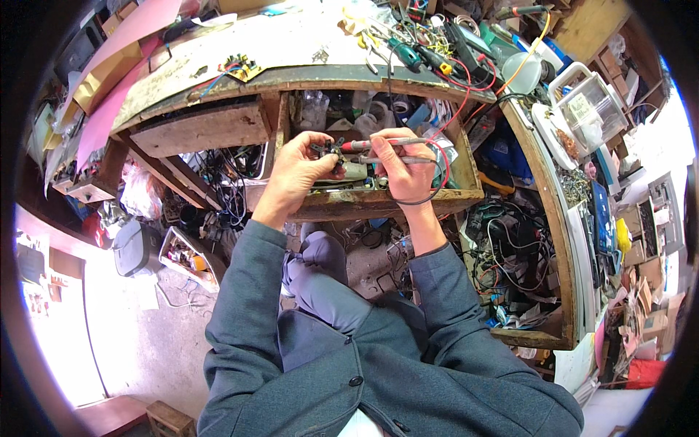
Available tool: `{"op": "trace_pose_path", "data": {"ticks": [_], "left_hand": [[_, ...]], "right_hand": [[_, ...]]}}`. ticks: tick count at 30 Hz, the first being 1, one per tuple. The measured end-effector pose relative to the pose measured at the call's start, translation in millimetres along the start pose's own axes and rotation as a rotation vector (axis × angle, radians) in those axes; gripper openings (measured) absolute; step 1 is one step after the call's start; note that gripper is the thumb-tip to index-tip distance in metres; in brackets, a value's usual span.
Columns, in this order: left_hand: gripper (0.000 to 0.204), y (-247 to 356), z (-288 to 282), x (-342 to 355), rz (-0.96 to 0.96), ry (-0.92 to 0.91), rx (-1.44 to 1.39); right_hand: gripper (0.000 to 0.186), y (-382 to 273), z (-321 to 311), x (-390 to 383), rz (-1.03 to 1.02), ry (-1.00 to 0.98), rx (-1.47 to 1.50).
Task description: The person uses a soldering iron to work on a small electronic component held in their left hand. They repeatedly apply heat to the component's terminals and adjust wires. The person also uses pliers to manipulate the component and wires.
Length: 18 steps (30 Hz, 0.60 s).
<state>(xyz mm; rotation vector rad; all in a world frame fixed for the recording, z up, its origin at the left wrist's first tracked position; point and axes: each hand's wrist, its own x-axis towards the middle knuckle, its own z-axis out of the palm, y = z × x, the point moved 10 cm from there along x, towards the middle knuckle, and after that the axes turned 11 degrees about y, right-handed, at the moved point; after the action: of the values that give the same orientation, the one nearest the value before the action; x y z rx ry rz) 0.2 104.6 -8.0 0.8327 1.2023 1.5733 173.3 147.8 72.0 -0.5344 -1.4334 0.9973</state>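
Observation:
My left hand is closed on a small dark electronic part, pinched between thumb and fingers; its exact kind is too small to tell. In my right hand are two test probes, a red one and a dark one, lying side by side. Their tips point left and meet or nearly meet the small part. From the probes a red lead runs up to the bench, and a black lead loops round my right wrist. Both hands are above an open drawer full of odds and ends.
On the bench top lie a small circuit board with wires, a green-handled screwdriver and a heap of tools. Tangled cables fill the compartment at the right. A bin of parts stands on the floor at the left.

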Motion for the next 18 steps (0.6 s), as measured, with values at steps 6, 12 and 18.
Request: {"op": "trace_pose_path", "data": {"ticks": [6, 12, 18], "left_hand": [[0.03, 5.5, -0.5, -2.7, 0.043, 0.022, 0.071], [0.03, 3.5, -1.5, -2.4, 0.045, 0.032, 0.041], [0.029, 3.2, 1.6, -1.1, 0.044, 0.031, 0.056]], "right_hand": [[0.009, -1.3, 1.2, 0.4, -0.002, -0.009, 0.002], [0.009, 1.8, 1.1, -1.1, -0.022, -0.029, -0.015], [0.009, -2.3, -0.6, -1.4, -0.021, -0.014, -0.065]]}}
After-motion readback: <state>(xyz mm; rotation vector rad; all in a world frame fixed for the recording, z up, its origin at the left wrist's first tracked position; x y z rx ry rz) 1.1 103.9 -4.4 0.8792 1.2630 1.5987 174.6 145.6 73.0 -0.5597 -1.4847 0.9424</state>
